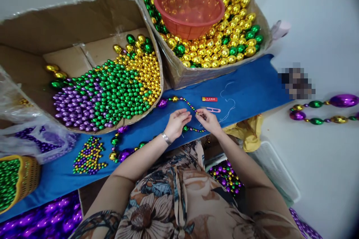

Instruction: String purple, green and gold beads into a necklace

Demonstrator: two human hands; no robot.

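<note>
Your right hand (209,121) pinched a bead strand (174,99) between thumb and fingers, just over the blue cloth (252,82); the fingers covered the exact spot of the grip. Your left hand (176,124) was half curled beside it, fingers together, and whether it held anything could not be told. The strand ran from a large purple bead (162,103) near the left carton (70,22), through small green, gold and purple beads, to your right hand. Your left forearm (148,158) crossed in front of a run of larger beads (125,155), so you could not see whether these belonged to the same strand.

Your right hand hid one end of a pink clip-like tool (213,110). Behind it lay a small red item (209,99), its lettering too small to read, and loose white thread (228,101). The upper frame edge cut off the right carton (193,78), where a red basket (193,28) blocked some gold and green beads. A yellow basket (29,177) was cropped at the left edge, and a hanging necklace (339,119) at the right.
</note>
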